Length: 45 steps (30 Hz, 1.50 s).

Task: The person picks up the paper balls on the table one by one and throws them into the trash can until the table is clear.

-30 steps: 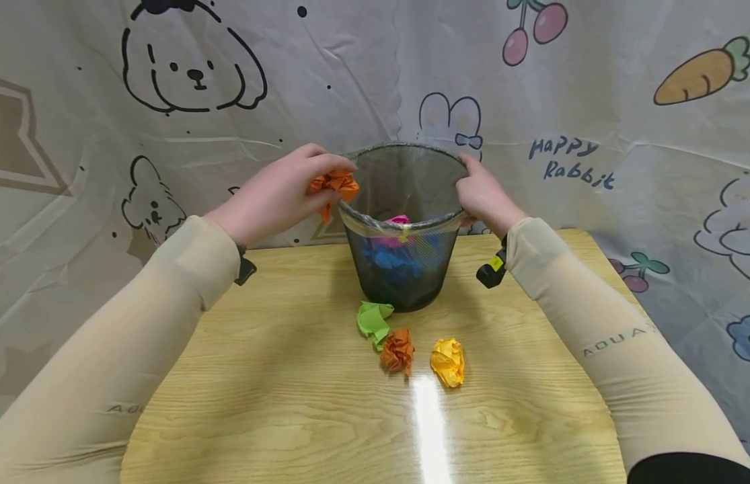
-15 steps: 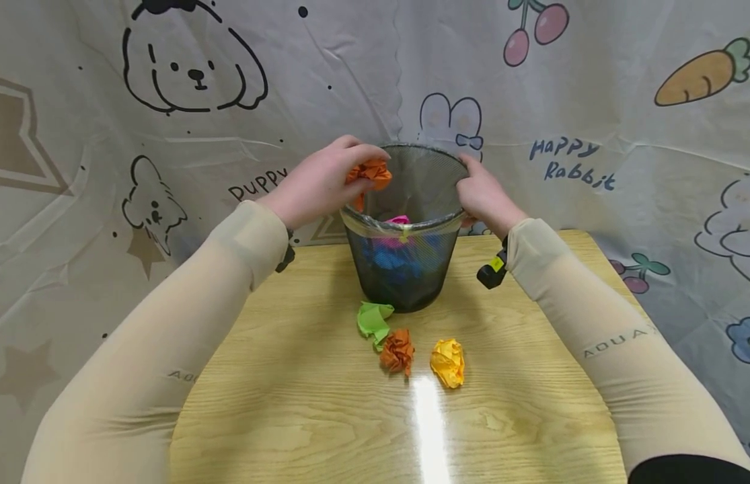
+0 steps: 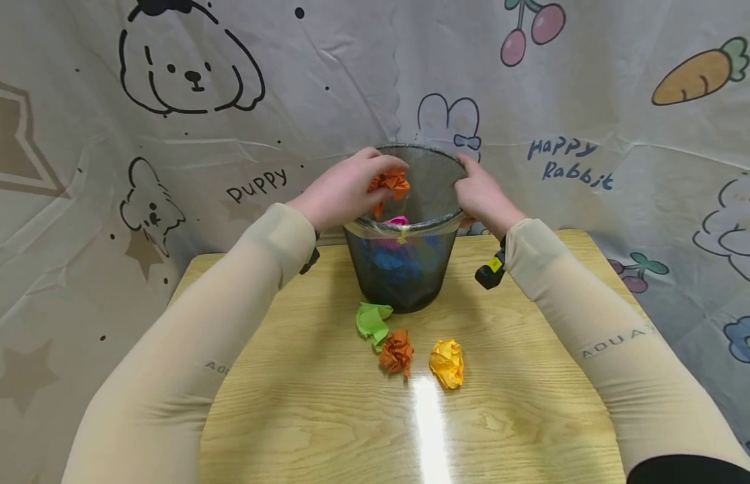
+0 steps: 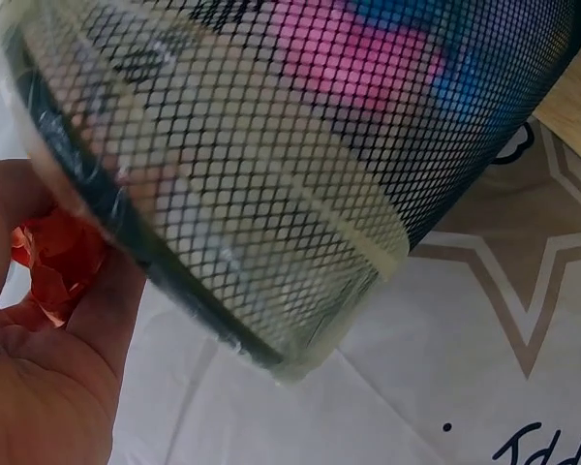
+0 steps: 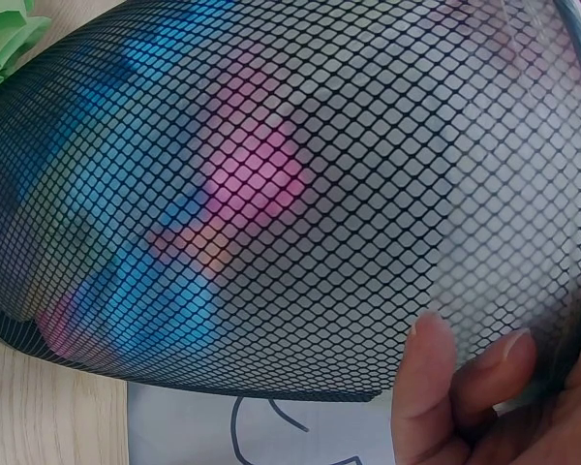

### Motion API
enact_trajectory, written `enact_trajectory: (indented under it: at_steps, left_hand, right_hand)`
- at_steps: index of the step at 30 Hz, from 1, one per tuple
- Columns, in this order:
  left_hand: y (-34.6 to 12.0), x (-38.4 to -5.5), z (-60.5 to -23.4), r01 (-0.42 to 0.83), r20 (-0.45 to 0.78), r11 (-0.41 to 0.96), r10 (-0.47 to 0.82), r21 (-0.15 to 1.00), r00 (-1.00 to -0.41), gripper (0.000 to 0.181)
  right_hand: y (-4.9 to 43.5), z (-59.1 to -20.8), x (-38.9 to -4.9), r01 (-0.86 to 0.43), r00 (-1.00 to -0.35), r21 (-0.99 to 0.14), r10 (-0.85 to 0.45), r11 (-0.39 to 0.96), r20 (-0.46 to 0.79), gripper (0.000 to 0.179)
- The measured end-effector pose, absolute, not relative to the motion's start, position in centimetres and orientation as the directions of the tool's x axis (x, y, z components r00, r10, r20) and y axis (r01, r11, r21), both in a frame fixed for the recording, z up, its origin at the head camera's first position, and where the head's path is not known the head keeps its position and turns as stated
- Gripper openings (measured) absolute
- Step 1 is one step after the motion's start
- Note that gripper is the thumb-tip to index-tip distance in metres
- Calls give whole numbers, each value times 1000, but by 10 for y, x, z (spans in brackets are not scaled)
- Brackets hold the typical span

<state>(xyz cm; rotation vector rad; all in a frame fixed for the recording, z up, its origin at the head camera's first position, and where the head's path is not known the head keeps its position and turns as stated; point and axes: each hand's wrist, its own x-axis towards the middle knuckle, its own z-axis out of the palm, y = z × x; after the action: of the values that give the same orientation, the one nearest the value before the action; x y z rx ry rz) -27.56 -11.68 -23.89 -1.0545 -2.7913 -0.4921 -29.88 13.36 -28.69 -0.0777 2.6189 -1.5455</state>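
My left hand (image 3: 347, 188) pinches a crumpled orange paper ball (image 3: 394, 183) over the left side of the mouth of a black mesh wastebasket (image 3: 405, 282). In the left wrist view, thumb and fingers wrap that orange paper just outside the basket's lined rim (image 4: 189, 300). My right hand (image 3: 486, 195) grips the basket's right rim, its fingertips (image 5: 428, 354) against the mesh in the right wrist view. Through the mesh show pink paper (image 5: 257, 179) and blue paper (image 5: 165, 315). A clear plastic liner is folded over the rim.
Before the basket on the wooden table (image 3: 326, 417) lie a green crumpled paper (image 3: 372, 320), a brownish-orange paper ball (image 3: 397, 353) and a yellow one (image 3: 447, 364). A printed cloth (image 3: 350, 74) hangs close behind the basket.
My left hand has moved right with the orange paper ball, from beside the basket's left rim to over its opening. The right hand and the basket have stayed in place.
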Motion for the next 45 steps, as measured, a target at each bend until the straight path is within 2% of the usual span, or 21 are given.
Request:
enact_trajectory:
  at_steps: [9,16,20,26,30,34,37,41,45]
  left_hand:
    - [-118,-275,-243,660,210,707,626,254,-751,50]
    - [-122,-276,-245,648,185,711,623,272,-760,66]
    - [-127,-275,-244,617,177,743,591,261,-787,71]
    - [-143,-276,-248,535,200,811,498,236,-844,65]
    - [-156,-279,-256,444,184,836,405,321,-896,62]
    - [-166,-282,-267,333,93,799,333,501,-938,63]
    - [-166,-286,-273,270,30,760,313,591,-949,66]
    - [-160,-289,-276,230,-4,742,299,630,-954,69]
    - [-151,-290,-276,217,-24,753,294,621,-955,67]
  right_hand:
    - [133,-287,-300,7,-994,-878,-92,479,-58,72]
    - [133,-287,-300,2,-994,-873,-92,488,-54,70]
    - [133,-287,-299,5,-994,-875,-90,485,-56,71]
    - [133,-287,-299,4,-995,-876,-89,483,-54,71]
    - [132,-287,-299,2,-994,-873,-90,489,-53,69]
    - [132,-287,-299,8,-995,-870,-84,494,-57,70]
    - [132,-287,-299,8,-995,-867,-81,498,-55,70]
    - [132,-287,-299,3,-995,-866,-83,500,-51,70]
    - [132,-287,-299,2,-995,-865,-81,503,-49,70]
